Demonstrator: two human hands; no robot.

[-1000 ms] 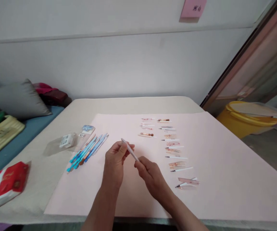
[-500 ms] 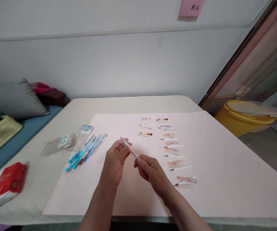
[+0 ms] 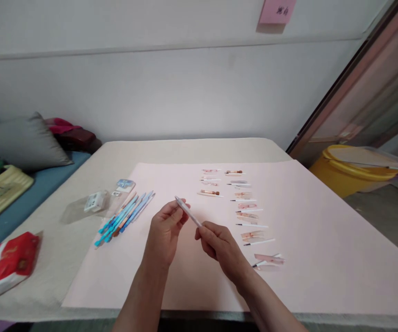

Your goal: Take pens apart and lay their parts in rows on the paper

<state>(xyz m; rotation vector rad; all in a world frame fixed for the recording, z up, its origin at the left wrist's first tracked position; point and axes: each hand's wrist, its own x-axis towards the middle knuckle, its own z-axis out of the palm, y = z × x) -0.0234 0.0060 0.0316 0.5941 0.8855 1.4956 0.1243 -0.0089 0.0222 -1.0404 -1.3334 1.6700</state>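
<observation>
Over the middle of the pale pink sheet, a slim white pen (image 3: 189, 213) slants between my two hands. My left hand (image 3: 166, 228) has its thumb and fingers closed around the upper part, just below the tip. The lower end sits in the closed fingers of my right hand (image 3: 221, 246). To the right of the hands lie pen parts in rows: thin white refills with dark tips (image 3: 252, 225) and clear pinkish barrel pieces (image 3: 252, 235). A bundle of blue and brown pens (image 3: 125, 219) lies to the left.
The pink sheet (image 3: 306, 258) covers much of the cloth-topped table. Left of the pens are a clear plastic bag with a white block (image 3: 95, 201) and a blue-and-white packet (image 3: 125, 185). A red tissue pack (image 3: 8, 263) lies front left; a yellow bin (image 3: 347, 173) stands beyond the right edge.
Both hands and the pen keep nearly the same pose. The pen's lower end shows slightly more length between my hands, with my right hand shifted very slightly right.
</observation>
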